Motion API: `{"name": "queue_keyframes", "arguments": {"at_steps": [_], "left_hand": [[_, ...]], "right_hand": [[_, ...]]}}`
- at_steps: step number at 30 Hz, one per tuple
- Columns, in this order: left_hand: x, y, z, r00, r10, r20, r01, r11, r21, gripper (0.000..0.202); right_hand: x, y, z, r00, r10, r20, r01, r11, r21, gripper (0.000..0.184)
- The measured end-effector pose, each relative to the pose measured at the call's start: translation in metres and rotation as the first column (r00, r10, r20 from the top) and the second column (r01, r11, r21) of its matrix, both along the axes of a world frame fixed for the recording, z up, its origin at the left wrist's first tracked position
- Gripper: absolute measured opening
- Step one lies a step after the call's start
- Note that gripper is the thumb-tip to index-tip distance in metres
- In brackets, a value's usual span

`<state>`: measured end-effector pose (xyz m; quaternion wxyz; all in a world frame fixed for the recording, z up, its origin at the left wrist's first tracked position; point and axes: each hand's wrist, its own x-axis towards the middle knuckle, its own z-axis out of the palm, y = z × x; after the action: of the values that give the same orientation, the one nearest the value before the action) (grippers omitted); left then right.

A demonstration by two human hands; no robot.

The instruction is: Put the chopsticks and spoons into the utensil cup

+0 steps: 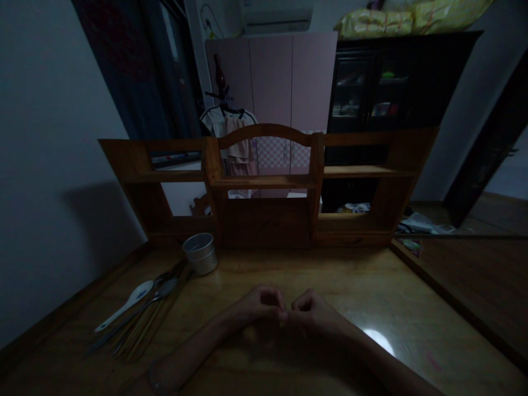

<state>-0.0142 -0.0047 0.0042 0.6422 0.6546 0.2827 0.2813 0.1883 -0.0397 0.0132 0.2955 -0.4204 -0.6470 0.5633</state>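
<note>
Left of left hand (262, 305), slanted white spoon (127, 304), bowl toward metal cup (200, 253).

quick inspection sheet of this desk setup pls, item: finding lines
surface: glossy brown wooden desk, dim, one light glare at the front right
job's things: small round metal cup upright at the back left; white ceramic spoon, grey metal spoon and bundle of thin wooden sticks lying together at the left, apart from both hands
clutter: small items in the lower right bay of the wooden shelf unit, too dark to name
hands: left hand and right hand curled shut, knuckles meeting, resting on the desk, nothing visible in them
cables: nothing seen
surroundings: pink wardrobe, dark glass-fronted cabinet, clothes on a hanger
</note>
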Motion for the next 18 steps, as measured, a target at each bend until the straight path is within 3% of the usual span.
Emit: {"name": "queue_keyframes", "arguments": {"at_steps": [2, 3, 4, 5, 6, 7, 8, 9, 10, 12, 18], "left_hand": [[-0.001, 0.0, 0.011, 0.98, 0.198, -0.034, -0.184, 0.953, 0.241, 0.03], [-0.004, 0.001, 0.019, 0.933, 0.36, -0.012, -0.321, 0.847, 0.423, 0.027], [-0.009, 0.004, 0.028, 0.84, 0.538, 0.065, -0.46, 0.645, 0.61, 0.026], [-0.017, 0.008, 0.037, 0.681, 0.702, 0.211, -0.593, 0.357, 0.722, 0.03], [-0.027, 0.013, 0.045, 0.502, 0.785, 0.363, -0.66, 0.076, 0.748, 0.042], [-0.039, 0.019, 0.052, 0.314, 0.816, 0.485, -0.687, -0.158, 0.71, 0.059], [-0.051, 0.026, 0.057, 0.142, 0.819, 0.556, -0.688, -0.323, 0.65, 0.076], [-0.064, 0.034, 0.059, 0.008, 0.822, 0.569, -0.679, -0.414, 0.606, 0.087], [-0.075, 0.041, 0.06, -0.106, 0.817, 0.566, -0.667, -0.481, 0.569, 0.093], [-0.094, 0.054, 0.055, -0.219, 0.821, 0.527, -0.662, -0.522, 0.538, 0.105], [-0.108, 0.077, 0.023, -0.225, 0.898, 0.377, -0.748, -0.407, 0.524, 0.113]], "right_hand": [[0.0, 0.003, -0.001, 1.0, 0.004, 0.01, -0.004, 0.999, 0.04, 0.058], [0.001, 0.005, -0.001, 1.0, -0.017, 0.014, 0.016, 0.998, 0.052, 0.061], [0.0, 0.007, -0.002, 0.998, -0.056, 0.014, 0.055, 0.997, 0.057, 0.062], [0.0, 0.008, -0.002, 0.995, -0.101, 0.012, 0.1, 0.994, 0.054, 0.064], [0.0, 0.008, -0.003, 0.99, -0.14, 0.011, 0.139, 0.989, 0.047, 0.064], [-0.001, 0.008, -0.003, 0.985, -0.174, 0.009, 0.173, 0.984, 0.037, 0.064], [-0.002, 0.008, -0.003, 0.981, -0.196, 0.008, 0.196, 0.98, 0.029, 0.063], [-0.003, 0.007, -0.003, 0.979, -0.205, 0.01, 0.204, 0.979, 0.024, 0.063], [-0.004, 0.006, -0.002, 0.979, -0.203, 0.014, 0.202, 0.979, 0.025, 0.062], [-0.006, 0.004, -0.002, 0.981, -0.191, 0.018, 0.191, 0.981, 0.026, 0.063], [-0.006, 0.004, -0.002, 0.975, -0.215, 0.049, 0.215, 0.977, 0.003, 0.064]]}}
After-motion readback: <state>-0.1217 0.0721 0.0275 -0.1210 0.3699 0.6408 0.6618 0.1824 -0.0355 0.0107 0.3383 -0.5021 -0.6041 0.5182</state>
